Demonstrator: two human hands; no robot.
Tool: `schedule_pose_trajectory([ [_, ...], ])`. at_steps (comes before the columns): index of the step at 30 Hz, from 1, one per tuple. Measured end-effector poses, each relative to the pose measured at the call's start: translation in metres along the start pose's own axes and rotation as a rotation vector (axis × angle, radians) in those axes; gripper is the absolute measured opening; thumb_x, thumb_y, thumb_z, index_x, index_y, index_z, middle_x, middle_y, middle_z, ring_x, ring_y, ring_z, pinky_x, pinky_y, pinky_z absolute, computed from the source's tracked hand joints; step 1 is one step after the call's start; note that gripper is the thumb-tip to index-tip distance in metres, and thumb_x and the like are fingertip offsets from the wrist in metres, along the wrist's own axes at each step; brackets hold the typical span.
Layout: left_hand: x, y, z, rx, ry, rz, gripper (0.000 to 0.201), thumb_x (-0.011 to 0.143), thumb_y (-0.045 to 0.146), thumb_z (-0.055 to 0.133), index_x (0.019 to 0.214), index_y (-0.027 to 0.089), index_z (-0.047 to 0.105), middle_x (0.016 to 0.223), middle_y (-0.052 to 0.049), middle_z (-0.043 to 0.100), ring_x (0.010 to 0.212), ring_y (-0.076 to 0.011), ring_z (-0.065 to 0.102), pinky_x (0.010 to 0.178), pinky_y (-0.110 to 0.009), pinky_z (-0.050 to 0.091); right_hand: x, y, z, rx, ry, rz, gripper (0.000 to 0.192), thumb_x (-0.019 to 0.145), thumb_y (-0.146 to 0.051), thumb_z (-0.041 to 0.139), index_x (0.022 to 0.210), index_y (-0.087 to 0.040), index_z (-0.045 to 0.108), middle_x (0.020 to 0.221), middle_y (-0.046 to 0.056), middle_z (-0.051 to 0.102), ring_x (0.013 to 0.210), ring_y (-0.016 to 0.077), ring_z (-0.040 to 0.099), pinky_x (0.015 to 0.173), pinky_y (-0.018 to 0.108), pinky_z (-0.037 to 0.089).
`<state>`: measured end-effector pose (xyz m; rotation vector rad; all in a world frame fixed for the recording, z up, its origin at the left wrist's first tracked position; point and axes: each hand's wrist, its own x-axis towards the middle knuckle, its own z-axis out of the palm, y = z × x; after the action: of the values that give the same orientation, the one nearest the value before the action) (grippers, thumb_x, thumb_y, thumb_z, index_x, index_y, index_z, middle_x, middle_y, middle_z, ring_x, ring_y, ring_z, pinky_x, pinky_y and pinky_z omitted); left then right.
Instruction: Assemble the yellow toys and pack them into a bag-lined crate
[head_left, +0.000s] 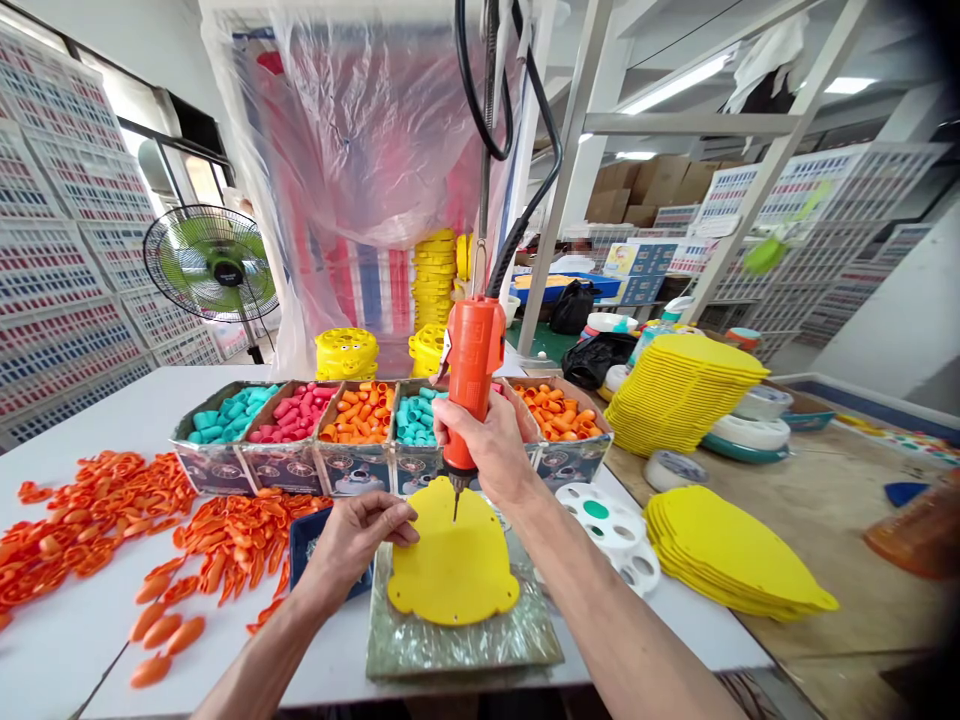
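Yellow plate [454, 575] flat on wrapped pad [465, 655], presumably cushioned. My left hand [367, 535] touches its edge, likely steadying; whether pinching, cannot tell. My right hand [491, 445] grips the hanging screwdriver [472, 350] bit-down over it. Beyond: bins [360, 468], one colour each.

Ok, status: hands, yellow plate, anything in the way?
Right hand gripping orange power screwdriver. Left hand at edge of yellow plate. Plate on wrapped pad, bit pointing down. Nothing visibly blocking.

The left hand [366, 530] and right hand [491, 450] are seen bare; the left forearm [281, 635] and right forearm [600, 590] are likewise uncovered, each tapered toward the hand.
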<state>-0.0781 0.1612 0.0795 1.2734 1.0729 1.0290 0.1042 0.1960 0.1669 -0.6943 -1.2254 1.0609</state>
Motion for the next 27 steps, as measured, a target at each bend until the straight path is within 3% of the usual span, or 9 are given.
schedule_pose_trajectory([
  [14, 0.0023, -0.0044, 0.0015, -0.086, 0.029, -0.022, 0.041, 0.064, 0.048, 0.092, 0.086, 0.015, 0.082, 0.099, -0.010, 0.084, 0.088, -0.0240, 0.078, 0.082, -0.030, 0.063, 0.0041, 0.0028, -0.0035, 0.008, -0.009, -0.029, 0.025, 0.078, -0.038, 0.077, 0.082, -0.019, 0.062, 0.058, -0.005, 0.059, 0.050, 0.0094, 0.052, 0.049, 0.022, 0.043],
  [22, 0.0038, -0.0025, 0.0018, -0.047, 0.013, 0.002, 0.040, 0.071, 0.051, 0.087, 0.084, 0.014, 0.080, 0.079, -0.008, 0.083, 0.076, -0.0202, 0.076, 0.075, -0.026, 0.061, 0.0059, 0.0042, -0.0049, 0.006, -0.001, -0.027, 0.025, 0.078, -0.038, 0.077, 0.083, -0.018, 0.063, 0.057, -0.005, 0.059, 0.050, 0.0094, 0.052, 0.049, 0.022, 0.043],
  [27, 0.0060, 0.0006, 0.0032, -0.041, 0.000, 0.009, 0.038, 0.071, 0.051, 0.087, 0.071, 0.014, 0.076, 0.063, -0.006, 0.078, 0.060, -0.0157, 0.070, 0.063, -0.023, 0.056, 0.0062, 0.0053, -0.0058, 0.010, 0.003, -0.029, 0.025, 0.078, -0.038, 0.077, 0.081, -0.018, 0.062, 0.058, -0.005, 0.059, 0.051, 0.0092, 0.052, 0.049, 0.022, 0.043],
])
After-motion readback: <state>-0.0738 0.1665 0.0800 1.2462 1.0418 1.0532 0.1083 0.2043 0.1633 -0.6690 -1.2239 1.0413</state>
